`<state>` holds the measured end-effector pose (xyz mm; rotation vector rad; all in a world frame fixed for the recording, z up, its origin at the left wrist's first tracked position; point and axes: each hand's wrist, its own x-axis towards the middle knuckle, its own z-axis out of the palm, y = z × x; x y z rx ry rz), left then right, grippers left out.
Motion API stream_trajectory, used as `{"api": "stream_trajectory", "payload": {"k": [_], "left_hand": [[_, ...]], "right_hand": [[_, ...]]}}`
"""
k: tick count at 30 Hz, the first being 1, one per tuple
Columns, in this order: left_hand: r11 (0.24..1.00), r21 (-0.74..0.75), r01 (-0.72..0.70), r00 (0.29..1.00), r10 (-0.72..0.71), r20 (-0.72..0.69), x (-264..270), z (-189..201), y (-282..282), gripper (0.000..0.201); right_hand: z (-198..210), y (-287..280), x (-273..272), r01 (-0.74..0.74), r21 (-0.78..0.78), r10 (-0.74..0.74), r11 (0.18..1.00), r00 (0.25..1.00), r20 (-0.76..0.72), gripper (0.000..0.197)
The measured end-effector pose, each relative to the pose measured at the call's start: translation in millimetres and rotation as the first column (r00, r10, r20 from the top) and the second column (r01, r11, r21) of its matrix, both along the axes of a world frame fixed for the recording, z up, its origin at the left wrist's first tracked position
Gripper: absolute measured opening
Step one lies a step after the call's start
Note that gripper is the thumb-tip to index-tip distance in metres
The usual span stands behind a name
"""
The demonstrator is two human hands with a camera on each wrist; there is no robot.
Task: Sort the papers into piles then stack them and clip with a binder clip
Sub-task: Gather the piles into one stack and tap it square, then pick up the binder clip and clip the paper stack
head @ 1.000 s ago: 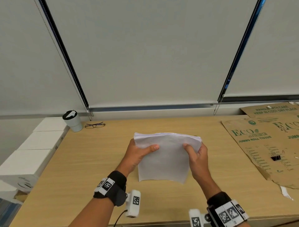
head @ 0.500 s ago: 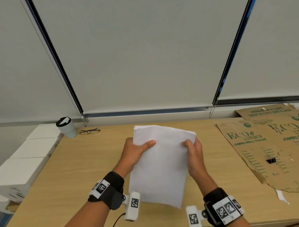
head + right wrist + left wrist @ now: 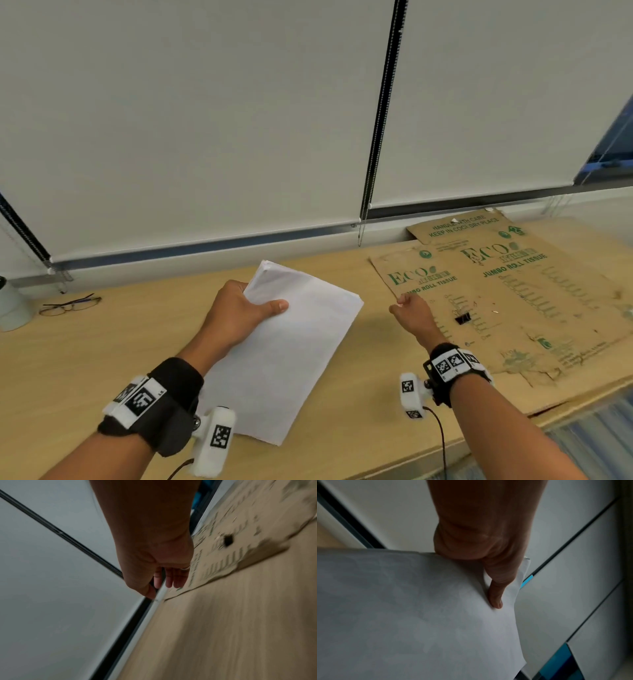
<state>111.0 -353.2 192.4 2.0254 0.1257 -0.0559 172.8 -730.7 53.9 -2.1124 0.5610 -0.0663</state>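
Observation:
A stack of white papers [image 3: 291,346] is held tilted above the wooden table [image 3: 85,370]. My left hand [image 3: 239,313] grips its upper left part, thumb on top; the left wrist view shows the thumb [image 3: 496,596] pressing on the top sheet of the papers [image 3: 419,615]. My right hand [image 3: 409,310] is off the papers and hovers empty over the left edge of the cardboard, fingers loosely curled [image 3: 169,580]. A black binder clip [image 3: 463,319] lies on the cardboard just right of that hand; in the right wrist view the clip [image 3: 228,540] is a dark blur.
A flattened brown cardboard box [image 3: 534,294] printed "ECO JUMBO ROLL TISSUE" covers the table's right side. Glasses [image 3: 70,305] and a pale cup [image 3: 12,308] sit at the far left. Roller blinds [image 3: 205,120] close off the back.
My right hand has let go of the paper stack and moved right toward the binder clip. The left hand now holds the stack alone, turned at an angle. The head view swung right.

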Motion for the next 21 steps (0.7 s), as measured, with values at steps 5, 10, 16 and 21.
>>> {"api": "stream_trajectory", "payload": {"k": [5,10,16,21], "left_hand": [[0.993,0.075,0.089,0.996,-0.088,-0.023,3.0,-6.1,-42.7,0.044],[0.989,0.088,0.122,0.991,-0.116,-0.064,2.3,-13.3,-59.6,0.044],[0.995,0.089,0.049,0.995,-0.041,-0.093,-3.6,-13.5,-44.3,0.062],[0.999,0.029,0.018,0.996,-0.015,-0.083,-4.3,0.3,-22.1,0.064]], "right_hand": [[-30.6,-89.6,-16.2,0.130,-0.251,-0.167,0.959,0.977,-0.135,0.060],[-52.7,-141.8,-13.3,-0.016,-0.372,-0.056,0.928,0.982,-0.182,0.071],[-74.6,-169.4,-5.6,-0.065,-0.442,-0.018,0.894,0.983,-0.181,0.061],[-68.2,-142.1,-9.3,-0.006,-0.457,-0.003,0.889,1.000,-0.020,0.029]]}}
